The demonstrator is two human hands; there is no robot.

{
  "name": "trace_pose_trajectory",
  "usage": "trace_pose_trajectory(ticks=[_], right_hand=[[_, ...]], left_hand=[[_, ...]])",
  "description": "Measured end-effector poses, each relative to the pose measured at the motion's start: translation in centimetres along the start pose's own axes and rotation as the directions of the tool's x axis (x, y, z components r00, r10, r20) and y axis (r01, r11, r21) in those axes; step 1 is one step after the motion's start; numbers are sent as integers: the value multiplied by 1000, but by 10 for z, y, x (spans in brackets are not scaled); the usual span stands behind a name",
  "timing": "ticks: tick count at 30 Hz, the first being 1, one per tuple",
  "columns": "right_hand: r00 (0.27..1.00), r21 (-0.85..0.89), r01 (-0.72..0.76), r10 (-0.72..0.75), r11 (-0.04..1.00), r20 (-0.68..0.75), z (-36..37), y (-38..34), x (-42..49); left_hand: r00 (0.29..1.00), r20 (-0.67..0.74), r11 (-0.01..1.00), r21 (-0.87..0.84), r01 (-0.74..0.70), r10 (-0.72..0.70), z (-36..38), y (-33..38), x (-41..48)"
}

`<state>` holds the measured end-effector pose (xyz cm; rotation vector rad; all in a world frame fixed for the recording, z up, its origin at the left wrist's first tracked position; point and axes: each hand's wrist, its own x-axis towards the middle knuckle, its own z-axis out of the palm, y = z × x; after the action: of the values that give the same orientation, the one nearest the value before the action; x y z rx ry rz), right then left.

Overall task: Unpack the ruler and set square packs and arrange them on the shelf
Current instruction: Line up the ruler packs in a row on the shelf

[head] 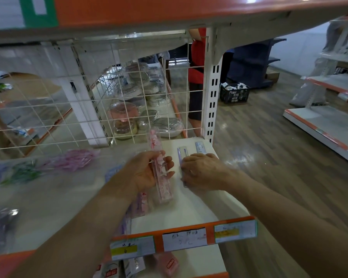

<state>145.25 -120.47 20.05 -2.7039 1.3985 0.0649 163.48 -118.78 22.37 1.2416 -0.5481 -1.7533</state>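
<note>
Now you are at the arranging step: the long clear plastic ruler pack with pink print (163, 187) is in your left hand (149, 171), thumb and fingers curled round its middle, far end tilted up over the white metal shelf (199, 207). Your right hand (201, 171) lies palm down, fingers flat, pressing a pale purple ruler pack (182, 153) onto the shelf, near a second purple pack (200, 147). Next, probably, lay the pink one just left of them, parallel. Both forearms reach forward.

Pink-flowered clear ruler pack (160, 173); lilac ruler pack (182, 155); white shelf (199, 207), orange edge
</note>
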Motion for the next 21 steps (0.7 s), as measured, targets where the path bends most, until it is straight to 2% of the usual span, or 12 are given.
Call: trace_pose_trajectory(ticks=[1,3,5,6,9,15,19,21], right_hand=[[1000,10,-3,3,1000,1,-1,1,0],[994,66,-99,102,993,-39,-6,3,-3],[973,22,-215,216,976,-81,-9,8,-7],[969,-16,-241,240,970,-55,-9,10,-10],[971,12,-232,231,973,57,-3,15,-18],[988,35,-148,145,988,58,-4,27,-22],[984,33,-156,152,987,87,-5,26,-24],[985,42,-169,168,985,28,-11,20,-26]], left_hand=[[1000,2,1000,0,2,-2,-1,0,0],[1000,10,1000,12,10,-10,-2,0,0],[1000,16,1000,20,14,-14,-3,1,0],[1000,18,1000,17,14,-14,-4,1,1],[999,29,1000,14,21,-21,-3,1,3],[998,50,999,24,34,-35,3,0,2],[999,43,999,-1,33,-33,6,1,-1],[999,46,999,-27,20,-19,7,0,-2]])
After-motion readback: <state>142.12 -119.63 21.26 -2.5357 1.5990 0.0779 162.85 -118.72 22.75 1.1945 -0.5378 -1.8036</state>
